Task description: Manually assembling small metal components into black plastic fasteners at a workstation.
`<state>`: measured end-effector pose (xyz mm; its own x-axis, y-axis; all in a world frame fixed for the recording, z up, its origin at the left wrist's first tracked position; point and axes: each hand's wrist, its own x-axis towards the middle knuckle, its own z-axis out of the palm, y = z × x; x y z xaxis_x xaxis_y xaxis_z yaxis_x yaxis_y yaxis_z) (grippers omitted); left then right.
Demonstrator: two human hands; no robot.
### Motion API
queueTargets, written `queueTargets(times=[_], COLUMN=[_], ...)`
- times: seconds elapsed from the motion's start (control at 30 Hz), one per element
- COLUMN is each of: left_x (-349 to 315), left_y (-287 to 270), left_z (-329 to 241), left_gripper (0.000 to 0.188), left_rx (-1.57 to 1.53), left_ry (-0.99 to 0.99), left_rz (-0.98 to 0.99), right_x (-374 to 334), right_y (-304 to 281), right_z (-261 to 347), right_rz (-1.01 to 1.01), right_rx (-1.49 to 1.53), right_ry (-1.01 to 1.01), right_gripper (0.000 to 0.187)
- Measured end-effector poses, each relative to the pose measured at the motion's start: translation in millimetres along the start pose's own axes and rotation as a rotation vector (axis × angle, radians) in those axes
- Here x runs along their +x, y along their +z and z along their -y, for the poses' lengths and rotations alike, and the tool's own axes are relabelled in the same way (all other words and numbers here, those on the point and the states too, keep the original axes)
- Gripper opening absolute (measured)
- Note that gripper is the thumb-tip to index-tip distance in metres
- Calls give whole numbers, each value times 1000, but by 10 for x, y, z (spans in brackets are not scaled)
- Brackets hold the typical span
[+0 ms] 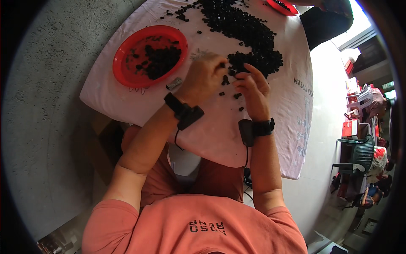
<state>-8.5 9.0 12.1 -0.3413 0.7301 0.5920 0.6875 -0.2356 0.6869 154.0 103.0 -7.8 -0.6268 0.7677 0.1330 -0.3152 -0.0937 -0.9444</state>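
A: Both hands are up at the near edge of the big pile of small black pieces [249,31] on the cloth-covered counter [127,99]. The left hand [203,78] has its fingers curled and pinched on one small black piece [222,65] at the fingertips.

B: And the right hand [253,89]?

A: Fingers bent in toward the left, tips touching a dark piece [235,73] right beside the heap. It looks like a pinch, though how firm that grip is I cannot tell.

B: So which step is this?

A: My read: picking and working single pieces between the two hands, mid-sorting. The red bowl [122,63] to the left already holds a heap of black pieces.

B: What does the next move call for?

A: A short carry left to that bowl, I'd judge, keeping the pinch tight. A few loose pieces [237,96] lie scattered under the hands.
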Motion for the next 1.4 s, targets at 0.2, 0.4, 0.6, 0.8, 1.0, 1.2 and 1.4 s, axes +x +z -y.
queueTargets(times=[0.2, 0.4, 0.6, 0.8, 1.0, 1.2, 1.4], left_x=[84, 26, 91, -71, -226, -196, -165], left_y=[-533, -786, -664, -134, 230, 262, 137], left_z=[506, 800, 644, 236, 196, 148, 395], left_gripper=[13, 13, 17, 21, 22, 26, 30], left_rx=[332, 518, 420, 107, 193, 99, 267], left_ry=[-161, -273, -121, -225, -85, -36, -45], left_rz=[-143, -154, -188, 230, 319, 250, 171], right_x=[29, 23, 66, 96, 146, 179, 87], right_y=[-206, -145, -224, -387, -403, -349, -338], right_z=[57, 28, -44, -75, -124, -97, -19], right_rz=[-199, -183, -383, -505, -462, -402, -366], right_rx=[-181, -318, -298, -264, -200, -195, -247], right_ry=[89, 152, 74, 42, -14, -121, 58], right_gripper=[22, 22, 23, 22, 31, 30, 25])
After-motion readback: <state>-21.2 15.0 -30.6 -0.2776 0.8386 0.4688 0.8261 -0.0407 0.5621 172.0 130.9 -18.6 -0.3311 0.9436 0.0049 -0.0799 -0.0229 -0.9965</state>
